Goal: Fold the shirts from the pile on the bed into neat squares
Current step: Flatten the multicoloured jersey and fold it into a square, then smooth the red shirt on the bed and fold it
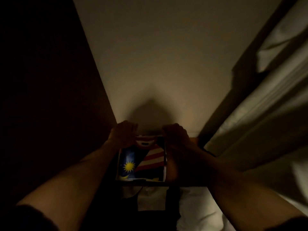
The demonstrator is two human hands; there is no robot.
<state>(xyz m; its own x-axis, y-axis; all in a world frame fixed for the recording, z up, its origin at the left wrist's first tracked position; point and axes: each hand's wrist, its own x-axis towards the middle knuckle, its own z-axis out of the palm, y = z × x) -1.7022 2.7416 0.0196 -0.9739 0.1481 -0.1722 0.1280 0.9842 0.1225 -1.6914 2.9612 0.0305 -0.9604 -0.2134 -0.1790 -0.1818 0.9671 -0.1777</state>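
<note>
Now both forearms stretched forward, side by side, in dim light. Left hand curled over the top left corner of the folded shirt, gripping the fabric near the collar. Right hand clenched on the top right corner, knuckles up. Shirt held up between the two hands, flag print facing the camera: yellow star on blue, red and white stripes. White bedding below, pale wall behind.
</note>
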